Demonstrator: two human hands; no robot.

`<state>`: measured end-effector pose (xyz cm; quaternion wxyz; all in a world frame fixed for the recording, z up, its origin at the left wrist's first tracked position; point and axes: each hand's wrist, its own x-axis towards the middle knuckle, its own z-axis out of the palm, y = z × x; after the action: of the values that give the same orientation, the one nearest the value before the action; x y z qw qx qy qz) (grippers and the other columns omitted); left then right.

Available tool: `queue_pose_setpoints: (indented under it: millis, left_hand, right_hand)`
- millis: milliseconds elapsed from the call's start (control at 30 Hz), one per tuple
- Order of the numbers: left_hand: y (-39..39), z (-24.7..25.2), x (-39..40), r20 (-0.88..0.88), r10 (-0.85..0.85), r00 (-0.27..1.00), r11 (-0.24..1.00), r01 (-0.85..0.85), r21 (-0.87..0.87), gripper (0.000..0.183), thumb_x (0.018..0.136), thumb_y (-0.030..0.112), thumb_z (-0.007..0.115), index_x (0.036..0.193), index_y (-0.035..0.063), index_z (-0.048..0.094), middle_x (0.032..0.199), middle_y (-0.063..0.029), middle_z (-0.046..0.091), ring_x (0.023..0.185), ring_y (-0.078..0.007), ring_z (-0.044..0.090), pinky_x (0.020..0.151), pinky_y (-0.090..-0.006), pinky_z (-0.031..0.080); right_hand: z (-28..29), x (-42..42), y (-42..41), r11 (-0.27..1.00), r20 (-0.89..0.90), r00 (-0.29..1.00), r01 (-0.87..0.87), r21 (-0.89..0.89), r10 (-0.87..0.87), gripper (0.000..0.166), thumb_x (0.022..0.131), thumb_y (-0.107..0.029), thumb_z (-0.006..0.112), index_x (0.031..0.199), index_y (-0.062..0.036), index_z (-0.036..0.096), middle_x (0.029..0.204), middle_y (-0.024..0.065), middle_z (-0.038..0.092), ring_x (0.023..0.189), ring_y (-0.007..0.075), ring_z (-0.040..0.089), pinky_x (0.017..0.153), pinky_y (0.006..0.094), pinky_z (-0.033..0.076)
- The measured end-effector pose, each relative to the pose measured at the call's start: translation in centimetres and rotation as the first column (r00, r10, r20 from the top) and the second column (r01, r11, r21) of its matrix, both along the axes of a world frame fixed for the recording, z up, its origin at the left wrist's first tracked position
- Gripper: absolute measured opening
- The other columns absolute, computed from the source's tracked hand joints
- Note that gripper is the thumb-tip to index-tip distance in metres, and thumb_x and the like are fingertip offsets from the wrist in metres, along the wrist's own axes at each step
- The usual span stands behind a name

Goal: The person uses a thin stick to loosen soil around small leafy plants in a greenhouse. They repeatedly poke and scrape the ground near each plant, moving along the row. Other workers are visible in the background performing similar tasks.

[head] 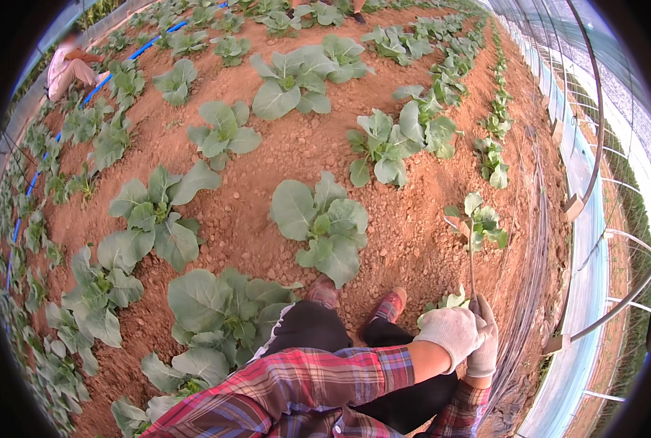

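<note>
Both of my hands wear pale knit work gloves and grip the thin shaft of a long-handled hoe (471, 263). My left hand (450, 333) reaches across from the left and closes around the handle. Just beside it, my right hand (485, 334) holds the same handle, its fingers partly covered by the left. The hoe's small blade (457, 224) is down by a young leafy plant (487, 222) in the reddish soil. Another small plant (448, 301) shows partly behind my left glove. A larger broad-leaved plant (325, 227) grows in front of my shoes (391, 305).
Rows of leafy plants (224, 131) cover the soil. Clear plastic film (528, 306) lies along the right, near the greenhouse wall sheet (582, 230) and curved pipes (596, 109). A blue hose (139, 50) runs at left. One person (70, 68) sits there; another person's legs (358, 8) show ahead.
</note>
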<state>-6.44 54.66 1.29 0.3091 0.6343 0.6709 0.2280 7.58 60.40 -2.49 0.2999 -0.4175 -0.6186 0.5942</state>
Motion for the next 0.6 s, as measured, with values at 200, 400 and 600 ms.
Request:
queue_pose_setpoints:
  millis: [200, 400, 600]
  left_hand:
    - [0.3, -0.8, -0.6, 0.026, -0.213, 0.977, 0.913, 0.189, 0.361, 0.026, 0.091, 0.026, 0.045, 0.103, 0.0069, 0.057, 0.083, -0.0140, 0.060, 0.075, -0.0295, 0.064, 0.059, -0.0402, 0.051]
    - [1.4, -0.6, 0.5, 0.935, 0.298, 0.191, 0.955, -0.078, -0.288, 0.033, 0.082, 0.025, 0.058, 0.102, -0.0017, 0.057, 0.089, -0.0145, 0.063, 0.083, -0.0232, 0.063, 0.073, -0.0319, 0.049]
    - [1.1, -0.7, 0.1, 0.883, 0.470, -0.013, 0.880, -0.077, -0.469, 0.031, 0.080, 0.018, 0.059, 0.104, -0.0014, 0.056, 0.093, -0.0076, 0.061, 0.087, -0.0164, 0.058, 0.078, -0.0270, 0.045]
  right_hand:
    - [4.4, -2.5, -3.7, 0.976, -0.249, 0.944, 0.201, -0.079, -0.214, 0.062, 0.089, -0.017, 0.047, 0.140, 0.0078, 0.022, 0.143, 0.0211, 0.032, 0.131, 0.0247, 0.034, 0.103, 0.0312, 0.033]
    - [2.5, -3.7, -4.9, 0.977, -0.325, 0.927, 0.210, 0.040, -0.186, 0.061, 0.090, -0.014, 0.042, 0.142, 0.0054, 0.017, 0.146, 0.0196, 0.027, 0.132, 0.0245, 0.033, 0.106, 0.0333, 0.028]
    - [3.1, -4.1, -5.2, 0.994, -0.215, 0.973, 0.096, 0.044, -0.084, 0.070, 0.090, -0.024, 0.050, 0.142, 0.0071, 0.015, 0.141, 0.0191, 0.032, 0.130, 0.0249, 0.035, 0.106, 0.0344, 0.027]
